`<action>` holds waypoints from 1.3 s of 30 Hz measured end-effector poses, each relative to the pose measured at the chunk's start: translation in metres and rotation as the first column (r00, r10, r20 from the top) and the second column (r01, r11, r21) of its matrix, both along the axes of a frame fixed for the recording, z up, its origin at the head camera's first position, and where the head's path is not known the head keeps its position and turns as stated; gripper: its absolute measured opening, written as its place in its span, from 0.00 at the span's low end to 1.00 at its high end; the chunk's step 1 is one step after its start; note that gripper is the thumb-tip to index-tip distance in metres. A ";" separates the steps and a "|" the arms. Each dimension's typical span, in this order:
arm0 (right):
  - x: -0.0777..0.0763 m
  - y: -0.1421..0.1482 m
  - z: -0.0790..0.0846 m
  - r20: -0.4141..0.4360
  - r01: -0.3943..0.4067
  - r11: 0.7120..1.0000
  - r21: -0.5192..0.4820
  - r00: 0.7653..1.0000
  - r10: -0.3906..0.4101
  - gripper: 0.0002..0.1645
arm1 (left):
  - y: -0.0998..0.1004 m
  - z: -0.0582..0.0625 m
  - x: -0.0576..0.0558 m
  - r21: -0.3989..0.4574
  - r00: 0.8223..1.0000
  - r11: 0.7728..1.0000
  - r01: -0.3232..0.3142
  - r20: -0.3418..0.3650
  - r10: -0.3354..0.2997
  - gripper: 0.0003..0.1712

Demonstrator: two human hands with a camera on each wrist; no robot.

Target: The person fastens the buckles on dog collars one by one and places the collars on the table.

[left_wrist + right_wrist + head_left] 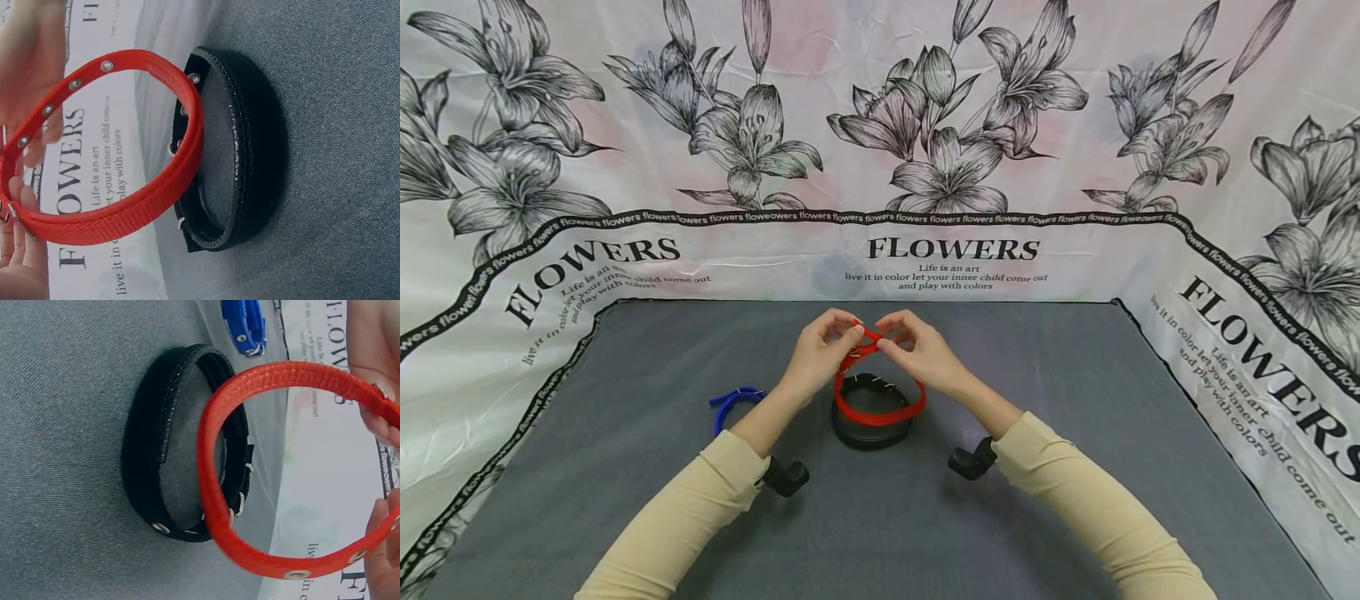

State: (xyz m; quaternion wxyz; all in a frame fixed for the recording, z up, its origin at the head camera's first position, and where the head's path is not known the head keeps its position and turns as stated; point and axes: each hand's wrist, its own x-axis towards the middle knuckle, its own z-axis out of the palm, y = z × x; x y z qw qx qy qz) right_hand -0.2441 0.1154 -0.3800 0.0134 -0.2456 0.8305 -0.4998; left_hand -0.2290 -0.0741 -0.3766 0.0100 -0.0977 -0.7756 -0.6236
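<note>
A red collar (880, 417) with metal eyelets is held up as a loop between both hands. My left hand (823, 354) pinches one end of it near the metal buckle. My right hand (922, 354) pinches the other end of the strap, where a row of eyelets (75, 84) runs. The two ends meet between the fingertips; how far the strap is threaded is hidden. Just below the red loop, a black collar (872, 439) with metal fittings stands on its edge on the table, closed in a ring. The black collar (140, 437) is partly covered by the red one.
A blue collar (730, 404) lies coiled on the grey tablecloth (1037, 500), beside my left forearm. Behind the table hangs a white cloth (775, 258) printed with flowers and lettering. Black wrist cameras (973, 458) hang under both forearms.
</note>
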 end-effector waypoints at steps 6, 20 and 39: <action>0.002 -0.003 0.004 -0.050 0.018 0.999 0.050 0.999 -0.015 0.14 | 0.000 0.000 0.001 -0.029 0.999 0.999 0.043 -0.016 -0.043 0.10; 0.005 -0.004 0.004 -0.066 0.019 0.997 0.073 0.998 -0.015 0.13 | -0.002 -0.001 0.001 -0.046 0.999 0.998 0.044 0.022 -0.043 0.18; 0.002 -0.002 0.001 0.008 0.104 0.993 -0.054 0.995 -0.104 0.12 | -0.007 -0.020 0.002 0.026 0.996 0.997 0.067 0.051 -0.068 0.16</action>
